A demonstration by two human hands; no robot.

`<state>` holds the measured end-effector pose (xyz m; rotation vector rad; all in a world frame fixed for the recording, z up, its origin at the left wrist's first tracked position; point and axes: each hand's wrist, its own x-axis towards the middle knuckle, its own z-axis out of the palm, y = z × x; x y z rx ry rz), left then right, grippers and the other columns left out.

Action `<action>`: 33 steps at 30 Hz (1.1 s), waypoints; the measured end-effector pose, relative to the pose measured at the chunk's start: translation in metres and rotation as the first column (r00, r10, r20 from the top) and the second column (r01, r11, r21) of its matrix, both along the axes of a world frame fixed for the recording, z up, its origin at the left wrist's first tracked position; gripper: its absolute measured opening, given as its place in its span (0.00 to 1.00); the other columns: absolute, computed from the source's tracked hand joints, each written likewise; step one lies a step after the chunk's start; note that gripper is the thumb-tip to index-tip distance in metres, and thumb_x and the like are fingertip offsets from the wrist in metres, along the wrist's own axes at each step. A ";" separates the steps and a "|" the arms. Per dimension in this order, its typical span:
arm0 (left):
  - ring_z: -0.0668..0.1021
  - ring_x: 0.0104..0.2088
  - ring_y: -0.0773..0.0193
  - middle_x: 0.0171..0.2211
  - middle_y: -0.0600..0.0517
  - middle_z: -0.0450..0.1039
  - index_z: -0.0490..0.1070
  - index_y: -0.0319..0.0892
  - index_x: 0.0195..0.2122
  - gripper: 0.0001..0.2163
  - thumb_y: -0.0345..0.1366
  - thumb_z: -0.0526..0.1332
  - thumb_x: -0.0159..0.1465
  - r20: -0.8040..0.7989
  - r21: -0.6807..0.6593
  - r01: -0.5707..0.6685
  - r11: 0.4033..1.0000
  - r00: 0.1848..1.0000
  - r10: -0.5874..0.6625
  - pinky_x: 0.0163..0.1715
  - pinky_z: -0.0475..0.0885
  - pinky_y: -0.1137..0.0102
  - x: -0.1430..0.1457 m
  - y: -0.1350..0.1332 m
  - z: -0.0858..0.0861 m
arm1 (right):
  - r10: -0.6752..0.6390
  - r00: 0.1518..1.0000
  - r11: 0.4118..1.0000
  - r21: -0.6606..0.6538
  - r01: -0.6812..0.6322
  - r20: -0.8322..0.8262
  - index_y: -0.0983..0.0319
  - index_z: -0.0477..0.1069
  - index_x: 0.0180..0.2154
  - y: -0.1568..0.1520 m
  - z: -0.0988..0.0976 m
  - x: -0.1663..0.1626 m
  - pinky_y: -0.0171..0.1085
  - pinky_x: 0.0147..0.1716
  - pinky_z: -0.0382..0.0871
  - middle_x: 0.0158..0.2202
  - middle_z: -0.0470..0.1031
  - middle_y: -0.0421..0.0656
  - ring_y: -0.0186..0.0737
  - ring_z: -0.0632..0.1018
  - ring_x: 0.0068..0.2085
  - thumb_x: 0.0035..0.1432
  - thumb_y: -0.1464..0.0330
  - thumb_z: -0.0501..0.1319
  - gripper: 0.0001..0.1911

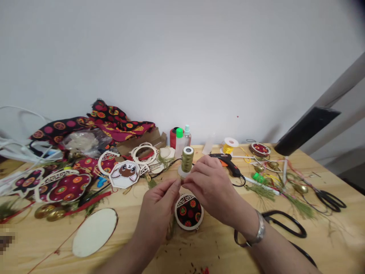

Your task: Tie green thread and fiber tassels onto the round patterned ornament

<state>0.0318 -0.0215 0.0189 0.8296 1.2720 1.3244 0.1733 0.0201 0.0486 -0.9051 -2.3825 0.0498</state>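
Olive thread spool (187,160) just beyond pinched left hand (159,207) and right hand (211,186).

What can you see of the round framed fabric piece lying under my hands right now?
The round fabric piece lies flat on the wooden table, just below and between the left hand and the right hand. It is a disc of black cloth printed with red and orange circles, set in a pale frame that looks like cut wood, with fretwork across its top. Its upper edge is partly hidden by the fingers. Neither hand clearly touches it. An olive thread spool stands upright behind it.
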 end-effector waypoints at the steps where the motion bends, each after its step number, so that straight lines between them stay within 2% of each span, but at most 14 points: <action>1: 0.55 0.17 0.74 0.15 0.60 0.55 0.72 0.39 0.23 0.12 0.43 0.64 0.53 -0.006 0.000 0.001 1.000 1.000 -0.001 0.15 0.49 0.77 0.000 0.000 -0.001 | -0.001 1.000 1.000 0.007 0.001 0.004 0.62 0.71 0.29 0.000 0.000 0.000 0.42 0.38 0.56 0.29 0.70 0.43 0.40 0.64 0.37 0.61 0.67 0.53 0.12; 6: 0.55 0.16 0.73 0.15 0.59 0.56 0.76 0.40 0.26 0.10 0.43 0.65 0.52 -0.098 0.015 -0.015 1.000 0.995 0.016 0.14 0.49 0.76 0.000 0.001 0.001 | 0.000 0.999 0.997 0.075 -0.004 0.050 0.63 0.70 0.29 0.001 -0.004 -0.001 0.43 0.39 0.54 0.30 0.70 0.43 0.41 0.64 0.38 0.61 0.68 0.53 0.11; 10: 0.55 0.16 0.73 0.14 0.59 0.56 0.77 0.40 0.27 0.11 0.43 0.65 0.52 -0.109 0.016 -0.013 1.000 0.994 0.015 0.14 0.50 0.76 0.000 0.000 0.003 | -0.010 0.997 0.994 0.110 0.002 0.072 0.63 0.68 0.29 0.000 -0.006 -0.001 0.43 0.39 0.54 0.31 0.70 0.43 0.41 0.63 0.38 0.62 0.70 0.51 0.11; 15: 0.55 0.17 0.73 0.14 0.59 0.55 0.77 0.39 0.28 0.12 0.44 0.66 0.51 -0.115 0.007 -0.010 1.000 0.993 0.010 0.14 0.51 0.76 -0.001 -0.001 0.002 | -0.019 0.999 0.994 0.108 0.014 0.050 0.63 0.68 0.30 0.001 -0.007 -0.001 0.42 0.40 0.54 0.31 0.69 0.44 0.41 0.63 0.38 0.62 0.69 0.52 0.10; 25: 0.54 0.17 0.73 0.15 0.60 0.52 0.76 0.38 0.33 0.14 0.45 0.64 0.53 -0.070 -0.026 0.035 0.999 0.997 -0.036 0.15 0.48 0.77 -0.001 -0.001 -0.004 | -0.018 1.000 1.000 0.022 0.019 -0.004 0.63 0.68 0.31 0.003 -0.008 -0.001 0.41 0.38 0.56 0.33 0.69 0.45 0.41 0.63 0.38 0.61 0.71 0.52 0.08; 27: 0.54 0.17 0.74 0.15 0.60 0.52 0.76 0.38 0.33 0.14 0.45 0.65 0.52 -0.067 -0.020 0.015 1.000 0.998 -0.017 0.15 0.48 0.77 -0.002 -0.001 -0.004 | -0.015 0.998 1.000 -0.028 0.013 -0.065 0.63 0.68 0.30 0.003 -0.008 0.000 0.41 0.39 0.57 0.32 0.70 0.44 0.40 0.64 0.38 0.61 0.71 0.52 0.09; 30: 0.55 0.17 0.74 0.15 0.60 0.52 0.76 0.37 0.32 0.15 0.45 0.65 0.52 -0.067 -0.008 -0.011 1.000 0.998 0.010 0.15 0.48 0.77 -0.003 -0.001 -0.004 | -0.080 0.962 0.984 -0.175 0.034 -0.261 0.63 0.69 0.30 0.007 -0.008 0.001 0.40 0.40 0.60 0.31 0.71 0.43 0.39 0.66 0.38 0.61 0.71 0.52 0.10; 32: 0.55 0.17 0.74 0.15 0.60 0.52 0.76 0.37 0.32 0.15 0.45 0.64 0.53 -0.058 -0.011 -0.014 1.000 0.998 0.013 0.15 0.48 0.77 -0.003 -0.001 -0.004 | -0.139 0.910 0.945 -0.326 0.004 -0.391 0.63 0.71 0.30 0.011 -0.007 0.001 0.39 0.40 0.62 0.31 0.72 0.43 0.37 0.69 0.37 0.61 0.71 0.52 0.11; 33: 0.55 0.16 0.74 0.15 0.60 0.52 0.76 0.37 0.32 0.15 0.45 0.64 0.53 -0.052 -0.009 -0.017 1.000 0.998 0.017 0.15 0.48 0.77 -0.003 -0.001 -0.004 | -0.160 0.882 0.907 -0.420 -0.046 -0.443 0.63 0.72 0.31 0.013 -0.007 0.001 0.38 0.39 0.63 0.31 0.73 0.42 0.37 0.70 0.36 0.60 0.71 0.53 0.11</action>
